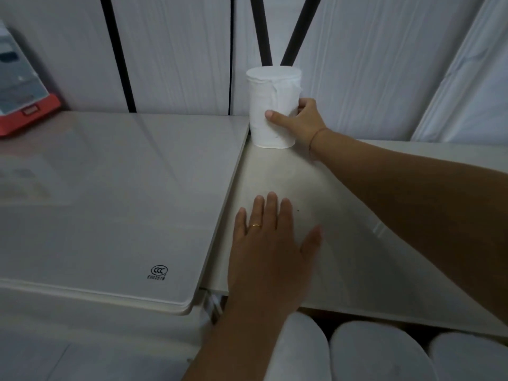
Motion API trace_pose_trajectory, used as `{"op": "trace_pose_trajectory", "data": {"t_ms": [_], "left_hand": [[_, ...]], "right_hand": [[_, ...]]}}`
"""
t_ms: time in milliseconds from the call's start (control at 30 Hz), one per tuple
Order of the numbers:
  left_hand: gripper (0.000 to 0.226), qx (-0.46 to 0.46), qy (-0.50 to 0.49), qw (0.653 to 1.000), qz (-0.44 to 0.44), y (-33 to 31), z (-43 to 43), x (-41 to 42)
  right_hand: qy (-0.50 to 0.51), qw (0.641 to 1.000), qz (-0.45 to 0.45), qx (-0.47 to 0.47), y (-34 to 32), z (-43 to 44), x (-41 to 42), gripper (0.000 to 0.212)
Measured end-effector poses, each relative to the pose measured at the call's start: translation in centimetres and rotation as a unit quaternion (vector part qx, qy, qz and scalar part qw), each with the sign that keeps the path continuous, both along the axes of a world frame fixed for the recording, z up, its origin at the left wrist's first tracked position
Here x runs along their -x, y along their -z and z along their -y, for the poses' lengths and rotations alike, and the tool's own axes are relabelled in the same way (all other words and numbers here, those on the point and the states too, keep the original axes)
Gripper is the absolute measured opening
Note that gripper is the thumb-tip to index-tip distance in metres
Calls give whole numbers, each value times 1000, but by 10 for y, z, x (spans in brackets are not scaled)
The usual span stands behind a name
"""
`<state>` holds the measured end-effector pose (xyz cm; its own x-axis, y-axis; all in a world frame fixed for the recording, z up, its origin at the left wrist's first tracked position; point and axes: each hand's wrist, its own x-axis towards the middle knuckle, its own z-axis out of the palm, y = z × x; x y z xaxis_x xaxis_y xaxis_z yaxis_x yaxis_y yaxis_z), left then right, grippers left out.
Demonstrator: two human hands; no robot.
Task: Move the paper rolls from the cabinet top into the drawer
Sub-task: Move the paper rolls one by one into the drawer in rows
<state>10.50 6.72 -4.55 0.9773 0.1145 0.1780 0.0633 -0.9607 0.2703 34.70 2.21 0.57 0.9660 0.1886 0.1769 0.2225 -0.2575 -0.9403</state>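
A pale wall [357, 64] of panels stood behind the furniture. A glass-topped table [110, 193] bearing a printed mark filled the left side, its right edge against the lower cabinet top [324, 188]. Below the cabinet's front edge the drawer [384, 350] stood open, with three white rolls [376, 350] lying side by side in it; the drawer's walls could not be made out. A red-edged box [24, 105] sat at the table's far left corner. One paper roll [273, 105] stood upright at the back of the cabinet top, close to the wall and touching the table edge. The right hand [301, 119] was wrapped about the roll's lower right side, thumb across the front and fingers curled behind, in firm contact. The left hand [268, 243] lay flat and spread, palm down, on the cabinet top near its front edge, holding nothing. A gold ring [256, 225] was on one finger
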Motion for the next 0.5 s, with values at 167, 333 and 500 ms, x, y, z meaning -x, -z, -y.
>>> {"op": "trace_pose_trajectory", "data": {"t_ms": [167,333,500], "left_hand": [[81,-6,-3,1000,4,2,0,0],[79,-5,-3,1000,-2,2,-1,-1],[72,-5,-7,1000,-11,1,0,-4]], "right_hand": [[-31,999,-21,8,-2,1,0,90],[-19,1000,2,25,-5,5,19,85],[-62,998,3,18,-11,39,65,82]]}}
